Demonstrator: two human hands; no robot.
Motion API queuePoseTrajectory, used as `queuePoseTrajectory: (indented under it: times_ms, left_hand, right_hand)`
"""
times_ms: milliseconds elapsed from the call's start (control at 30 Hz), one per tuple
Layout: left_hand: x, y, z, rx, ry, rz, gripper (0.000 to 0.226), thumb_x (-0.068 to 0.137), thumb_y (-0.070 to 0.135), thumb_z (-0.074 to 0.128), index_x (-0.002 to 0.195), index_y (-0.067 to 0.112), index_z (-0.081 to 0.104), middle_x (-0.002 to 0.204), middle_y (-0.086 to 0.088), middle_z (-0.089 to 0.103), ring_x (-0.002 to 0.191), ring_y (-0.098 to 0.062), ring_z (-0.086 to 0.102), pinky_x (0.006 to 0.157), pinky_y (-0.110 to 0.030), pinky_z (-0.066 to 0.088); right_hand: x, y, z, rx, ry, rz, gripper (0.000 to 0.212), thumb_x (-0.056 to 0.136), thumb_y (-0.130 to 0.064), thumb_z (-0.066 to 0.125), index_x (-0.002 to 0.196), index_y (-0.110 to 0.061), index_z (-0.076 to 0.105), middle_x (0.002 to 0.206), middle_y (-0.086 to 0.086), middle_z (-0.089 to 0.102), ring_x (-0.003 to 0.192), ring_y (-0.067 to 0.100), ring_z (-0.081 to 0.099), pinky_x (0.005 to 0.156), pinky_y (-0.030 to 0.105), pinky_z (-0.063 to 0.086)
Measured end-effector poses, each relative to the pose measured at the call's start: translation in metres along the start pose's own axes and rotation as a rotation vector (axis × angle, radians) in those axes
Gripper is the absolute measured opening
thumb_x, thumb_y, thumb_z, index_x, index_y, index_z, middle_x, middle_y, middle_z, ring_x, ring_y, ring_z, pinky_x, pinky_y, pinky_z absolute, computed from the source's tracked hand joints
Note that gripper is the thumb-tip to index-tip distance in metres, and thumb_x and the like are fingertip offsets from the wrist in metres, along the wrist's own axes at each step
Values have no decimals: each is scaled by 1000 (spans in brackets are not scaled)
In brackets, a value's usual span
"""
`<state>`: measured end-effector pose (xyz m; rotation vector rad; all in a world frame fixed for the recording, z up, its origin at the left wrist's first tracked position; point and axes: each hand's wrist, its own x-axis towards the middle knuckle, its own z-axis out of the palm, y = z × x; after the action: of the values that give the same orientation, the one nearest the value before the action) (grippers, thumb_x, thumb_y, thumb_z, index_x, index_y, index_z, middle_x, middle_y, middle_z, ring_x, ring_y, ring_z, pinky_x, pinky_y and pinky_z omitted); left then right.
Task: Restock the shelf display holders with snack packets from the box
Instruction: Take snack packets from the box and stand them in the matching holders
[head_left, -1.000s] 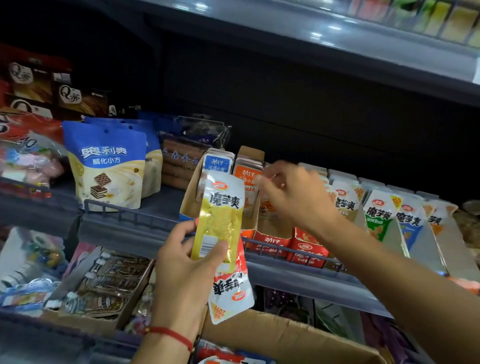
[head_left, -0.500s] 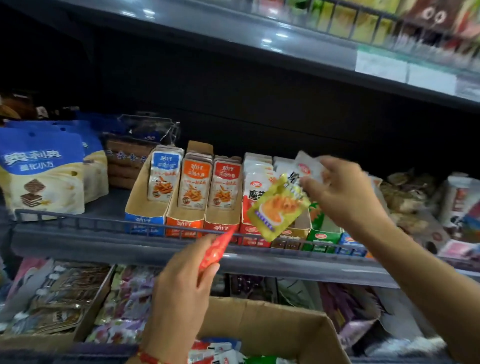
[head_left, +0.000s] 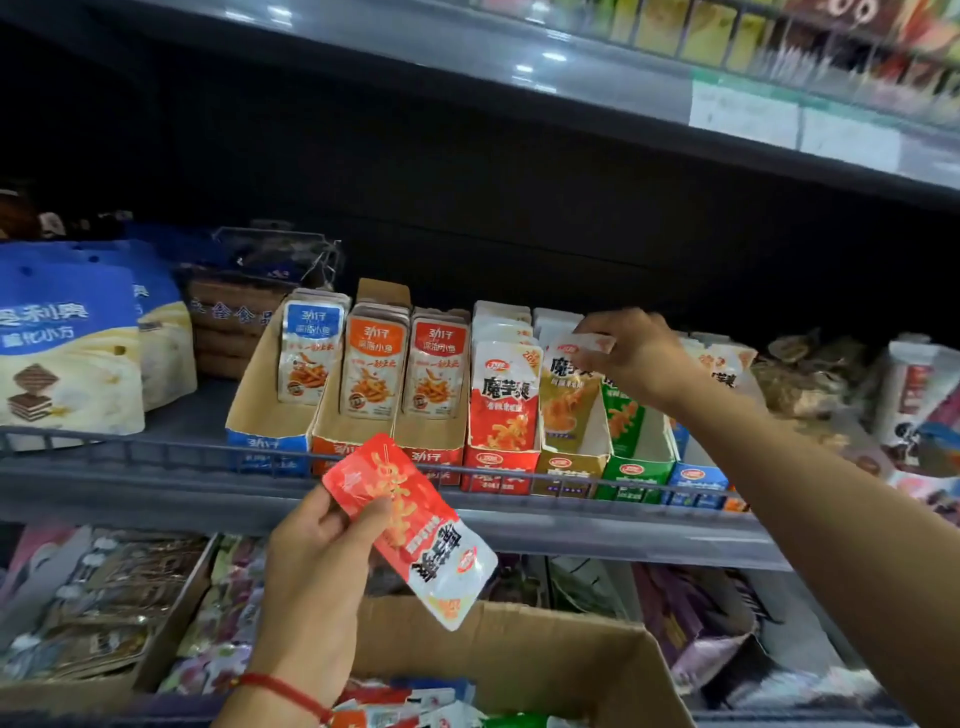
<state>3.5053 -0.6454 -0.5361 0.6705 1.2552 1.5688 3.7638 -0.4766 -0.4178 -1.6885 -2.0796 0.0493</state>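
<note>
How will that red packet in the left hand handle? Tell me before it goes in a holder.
The red packet is probably light: the left hand pinches it by one end. It looks flat and semi-stiff, jutting out with little droop. Its glossy film may be slippery.

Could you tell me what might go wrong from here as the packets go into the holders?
The right hand pinches only the top edge of the yellow packet above the yellow holder, so it could slip or land crooked. The left hand holds the red packet by one end, hanging over the box; it might drop back in. The holders sit close together, so a packet could enter the wrong one.
</note>
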Motion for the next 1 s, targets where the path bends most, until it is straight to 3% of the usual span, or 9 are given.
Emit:
queuePoseTrajectory:
  times_ms: [100,300,433,500,567,667,767,900,1000]
  left_hand:
    - [4,5,-3,-90,2,-55,19,93,1,65,105,16,70,90,-3,79,93,-24,74,84,-43,57]
    - [6,10,-7,-160,-26,-113,20,92,-3,62,108,8,67,96,-11,78,90,-26,77,81,-43,58]
    - [5,11,-8,-235,-39,-156,18,92,-1,64,108,8,69,99,-11,79,94,-24,76,77,-38,56]
    - [4,11,-10,-288,-52,-168,22,88,0,67,109,8,69,101,-10,79,94,-23,76,79,-37,55]
    - [2,11,-9,-351,-77,-180,31,80,3,71,110,9,70,104,-10,78,94,-22,76,82,-37,54]
    - [-4,7,-4,-419,-110,-238,35,74,6,72,109,10,70,104,-9,78,91,-22,77,84,-37,53]
    - [-14,2,3,-391,-190,-274,35,74,7,73,110,6,70,106,-13,78,98,-26,75,87,-39,54]
    - [-18,6,-1,-234,-150,-150,47,67,12,77,112,3,69,101,-13,78,100,-28,74,91,-40,56]
    - [-12,9,-9,-195,-100,-114,46,68,15,77,112,7,69,103,-14,77,97,-28,73,85,-39,57]
  right_hand:
    - [13,0,8,-169,-20,-64,27,93,-34,73,120,-32,71,125,8,65,114,31,61,91,39,50]
    - [10,-5,19,-432,187,-101,36,93,-28,73,128,-26,66,128,8,63,123,32,52,101,46,44]
    - [-27,-24,21,-219,356,-269,26,94,-19,70,119,-18,68,116,5,65,107,25,59,88,41,49]
    - [-62,-44,21,77,214,-228,17,99,-35,62,109,-22,68,99,-5,69,87,10,66,74,29,55]
    - [-101,-63,21,399,-100,-74,34,95,-58,58,105,-26,65,88,-6,74,78,8,71,70,29,59]
    - [-149,-75,33,843,-485,170,33,93,-37,68,120,-20,64,102,0,79,92,21,76,82,37,63]
    - [-159,-74,40,1077,-322,258,22,94,-11,69,116,-11,69,103,8,79,89,26,76,71,30,62]
    - [-126,-59,7,553,101,-27,6,97,-18,69,93,-21,66,84,-1,77,69,12,73,58,21,54]
    - [-102,-51,-24,211,298,-182,6,99,-24,66,96,-21,63,86,-11,70,76,3,65,60,14,45]
